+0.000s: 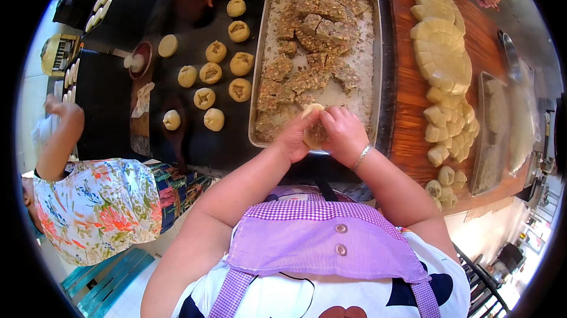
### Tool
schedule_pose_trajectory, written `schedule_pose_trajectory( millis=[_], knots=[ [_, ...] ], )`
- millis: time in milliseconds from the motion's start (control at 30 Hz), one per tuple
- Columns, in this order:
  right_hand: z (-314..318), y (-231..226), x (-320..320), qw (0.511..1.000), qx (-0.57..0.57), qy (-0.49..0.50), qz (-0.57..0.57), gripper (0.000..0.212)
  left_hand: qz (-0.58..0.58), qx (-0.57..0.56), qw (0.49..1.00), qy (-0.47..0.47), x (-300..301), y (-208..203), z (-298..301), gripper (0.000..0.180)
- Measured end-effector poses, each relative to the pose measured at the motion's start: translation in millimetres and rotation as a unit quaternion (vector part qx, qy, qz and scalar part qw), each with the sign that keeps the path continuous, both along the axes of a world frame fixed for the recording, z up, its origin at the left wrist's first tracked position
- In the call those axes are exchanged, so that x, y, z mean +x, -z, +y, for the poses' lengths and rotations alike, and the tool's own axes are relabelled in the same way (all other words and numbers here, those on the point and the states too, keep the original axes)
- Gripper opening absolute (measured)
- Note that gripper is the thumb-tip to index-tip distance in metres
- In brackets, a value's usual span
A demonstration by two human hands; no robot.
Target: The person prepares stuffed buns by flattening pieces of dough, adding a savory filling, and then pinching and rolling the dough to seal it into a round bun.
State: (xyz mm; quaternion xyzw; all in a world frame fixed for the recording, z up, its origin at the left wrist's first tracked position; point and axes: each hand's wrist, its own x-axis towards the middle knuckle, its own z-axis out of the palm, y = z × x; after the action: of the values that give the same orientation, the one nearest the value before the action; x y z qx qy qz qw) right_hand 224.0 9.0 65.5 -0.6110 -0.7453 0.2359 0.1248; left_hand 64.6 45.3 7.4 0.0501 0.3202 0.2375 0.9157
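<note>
Dough piece in both hands, metal tray, dark worktop, wooden board

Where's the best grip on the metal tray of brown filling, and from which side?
Grip the metal tray by its raised rim at the two long sides, coming from above. The left long rim has bare dark table beside it; the near short rim is blocked by the left hand and right hand holding a dough piece. Probably needs both hands, since it looks full.

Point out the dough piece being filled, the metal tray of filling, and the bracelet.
dough piece (314,132), head view, on its filled middle between both hands.
metal tray (376,52), head view, on its right rim.
bracelet (361,156), head view, on the band around the right wrist.
</note>
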Motion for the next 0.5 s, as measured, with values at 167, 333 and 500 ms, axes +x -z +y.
schedule_pose_trajectory(
  millis=[167, 333, 500],
  knots=[
    [2.9, -25.5, 22.6, 0.992, 0.035, 0.041, 0.110, 0.072, -0.026, -0.002, 1.000, 0.000, 8.7, -12.1, 0.9, 0.040],
    [-27.8, 39.5, 32.5, 0.695, -0.155, 0.334, 0.617, 0.073, -0.067, -0.054, 0.996, 0.014, 18.4, -29.0, -1.0, 0.041],
    [-30.3, 45.4, 2.2, 0.420, -0.276, 0.401, 0.766, 0.066, 0.078, 0.036, 0.996, 0.019, 35.2, -19.4, -10.2, 0.054]
  ],
)
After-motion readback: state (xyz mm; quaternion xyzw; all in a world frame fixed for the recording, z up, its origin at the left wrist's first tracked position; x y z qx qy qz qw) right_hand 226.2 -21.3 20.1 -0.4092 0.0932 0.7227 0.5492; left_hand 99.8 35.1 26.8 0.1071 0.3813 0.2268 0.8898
